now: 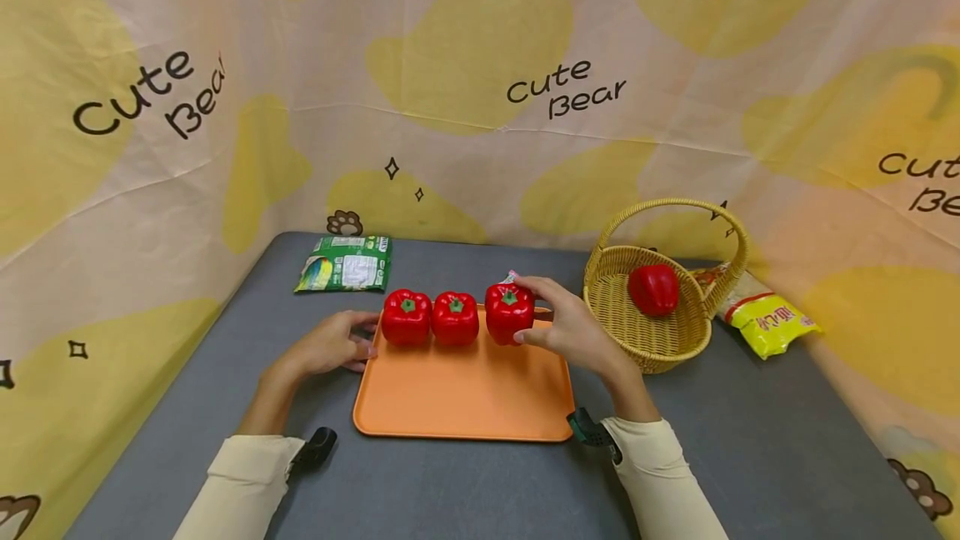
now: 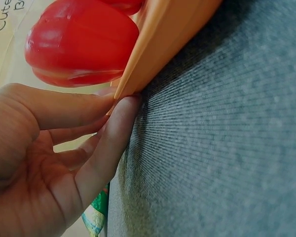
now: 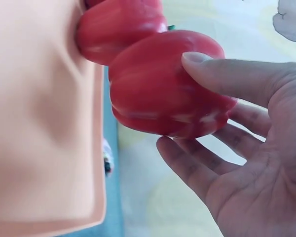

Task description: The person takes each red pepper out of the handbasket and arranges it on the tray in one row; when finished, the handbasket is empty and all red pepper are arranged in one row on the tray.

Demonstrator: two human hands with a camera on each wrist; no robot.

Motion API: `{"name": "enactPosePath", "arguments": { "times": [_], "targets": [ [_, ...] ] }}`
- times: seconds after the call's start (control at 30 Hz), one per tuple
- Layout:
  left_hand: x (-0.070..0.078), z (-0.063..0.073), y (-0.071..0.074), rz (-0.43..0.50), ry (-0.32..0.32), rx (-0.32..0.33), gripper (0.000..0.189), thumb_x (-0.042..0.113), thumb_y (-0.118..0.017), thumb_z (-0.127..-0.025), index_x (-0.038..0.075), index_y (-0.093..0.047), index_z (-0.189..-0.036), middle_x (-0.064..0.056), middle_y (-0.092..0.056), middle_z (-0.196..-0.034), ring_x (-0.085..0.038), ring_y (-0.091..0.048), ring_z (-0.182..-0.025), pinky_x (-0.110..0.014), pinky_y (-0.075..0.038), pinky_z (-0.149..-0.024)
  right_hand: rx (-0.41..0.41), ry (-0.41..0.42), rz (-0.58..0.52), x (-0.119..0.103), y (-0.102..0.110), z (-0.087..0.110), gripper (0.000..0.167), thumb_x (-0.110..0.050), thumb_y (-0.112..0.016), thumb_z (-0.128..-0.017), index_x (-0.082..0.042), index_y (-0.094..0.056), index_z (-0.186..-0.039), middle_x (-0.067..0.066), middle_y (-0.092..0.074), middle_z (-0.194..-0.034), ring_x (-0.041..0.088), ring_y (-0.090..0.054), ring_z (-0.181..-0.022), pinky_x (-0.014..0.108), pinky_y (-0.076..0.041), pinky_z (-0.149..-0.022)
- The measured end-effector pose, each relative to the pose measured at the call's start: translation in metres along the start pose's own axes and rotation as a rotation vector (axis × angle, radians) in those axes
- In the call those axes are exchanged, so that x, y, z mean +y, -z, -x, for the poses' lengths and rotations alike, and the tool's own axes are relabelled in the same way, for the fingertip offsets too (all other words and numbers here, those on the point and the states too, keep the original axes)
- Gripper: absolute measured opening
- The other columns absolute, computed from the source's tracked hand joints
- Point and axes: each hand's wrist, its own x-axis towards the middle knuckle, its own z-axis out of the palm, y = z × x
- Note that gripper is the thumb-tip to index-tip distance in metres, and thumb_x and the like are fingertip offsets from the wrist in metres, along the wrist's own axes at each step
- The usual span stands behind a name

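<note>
The glossy red bell pepper with a green stem is at the far right part of the shallow orange rectangular tray, stem upward, in the right hand. That hand holds it across its sides, thumb on one flank and fingers on the opposite one; whether its base touches the tray is hard to tell. Judging by its shine and even form, it is probably a light, stiff plastic model, a little slippery but not fragile. The broad lobed sides look the best place to grip; the short stem offers little.

Left of it, two matching red peppers stand side by side on the tray. The left hand pinches the tray's left rim between thumb and fingers. To the right, a woven yellow wicker basket with a tall handle contains another red pepper, lying tilted.
</note>
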Motion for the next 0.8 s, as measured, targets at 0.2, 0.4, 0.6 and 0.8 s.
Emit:
{"name": "enactPosePath", "arguments": {
  "times": [0.2,0.4,0.6,0.8],
  "targets": [
    [0.002,0.000,0.001,-0.016,0.002,0.000,0.063,-0.004,-0.062,-0.095,-0.016,-0.040,-0.153,-0.034,-0.054,-0.145,-0.026,-0.073,-0.099,-0.040,-0.067,-0.079,0.011,-0.025,0.041,0.008,-0.004,-0.003,0.086,-0.001,-0.088,-0.083,-0.014,-0.049,-0.159,0.012,-0.052,-0.155,0.035,-0.057,-0.137,0.053,-0.053,-0.111],
    [0.002,0.001,0.001,-0.026,0.002,0.002,0.063,-0.004,-0.062,-0.095,-0.016,-0.040,-0.153,-0.034,-0.055,-0.144,-0.025,-0.073,-0.097,-0.039,-0.067,-0.078,0.003,-0.055,0.082,0.013,-0.007,-0.004,0.080,-0.004,-0.089,-0.082,-0.008,-0.053,-0.154,0.011,-0.054,-0.153,0.033,-0.059,-0.135,0.052,-0.054,-0.110],
    [0.002,0.002,0.000,-0.031,0.016,0.007,0.063,-0.003,-0.063,-0.096,-0.015,-0.040,-0.153,-0.033,-0.054,-0.145,-0.025,-0.073,-0.099,-0.039,-0.067,-0.079,0.001,-0.062,0.154,0.019,-0.010,-0.006,0.080,-0.008,-0.091,-0.082,-0.010,-0.054,-0.153,0.011,-0.054,-0.154,0.034,-0.053,-0.142,0.055,-0.047,-0.117],
    [0.004,0.003,0.000,-0.040,0.016,0.011,0.063,-0.003,-0.063,-0.096,-0.015,-0.040,-0.153,-0.033,-0.054,-0.146,-0.026,-0.073,-0.100,-0.040,-0.067,-0.080,0.011,-0.049,0.204,0.024,-0.011,-0.007,0.079,-0.009,-0.092,-0.081,-0.011,-0.056,-0.152,0.010,-0.056,-0.152,0.033,-0.052,-0.142,0.055,-0.044,-0.120]
  ]
}}
